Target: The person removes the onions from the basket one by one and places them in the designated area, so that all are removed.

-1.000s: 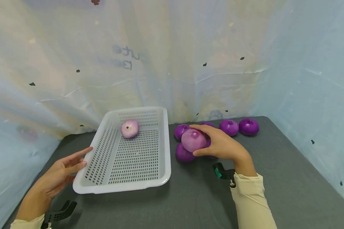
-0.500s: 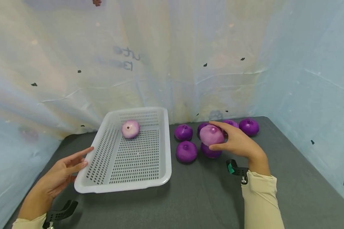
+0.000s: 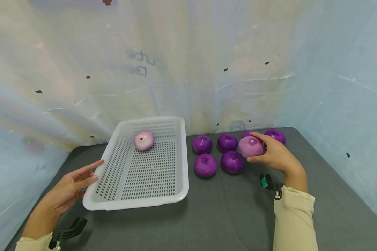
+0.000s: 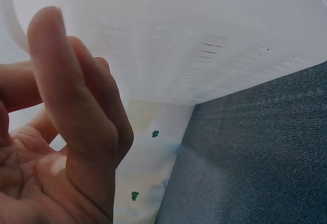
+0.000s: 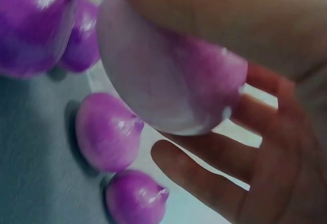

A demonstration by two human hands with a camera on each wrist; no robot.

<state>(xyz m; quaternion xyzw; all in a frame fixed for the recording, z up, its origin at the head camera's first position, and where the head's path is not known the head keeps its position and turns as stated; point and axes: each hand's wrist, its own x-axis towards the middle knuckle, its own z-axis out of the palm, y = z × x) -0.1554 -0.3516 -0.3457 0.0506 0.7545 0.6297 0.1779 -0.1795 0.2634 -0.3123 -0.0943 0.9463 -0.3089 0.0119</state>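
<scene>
My right hand point(image 3: 278, 153) grips a pale pink onion point(image 3: 251, 146) between thumb and fingers, over the group of darker purple onions. In the right wrist view this onion point(image 5: 168, 70) fills the space under the thumb. On the left, my left hand point(image 3: 67, 190) holds the side rim of a white perforated basket point(image 3: 172, 198), with its fingertips at the edge. The left wrist view shows the fingers point(image 4: 76, 86) bent up near the basket's underside point(image 4: 163, 45). One pinkish-white onion point(image 3: 144, 141) lies inside the basket, toward its back left.
Several purple onions point(image 3: 205, 165) sit in two loose rows on the dark grey table point(image 3: 213, 216), right of the basket. Another purple onion point(image 3: 275, 136) stands at the far right. A translucent patterned sheet point(image 3: 201, 69) hangs behind, and a pale blue one point(image 3: 348, 87) on the right.
My right hand has moved right with the pale pink onion, from above the left purple onions to beside the right ones. The left hand and basket have barely moved.
</scene>
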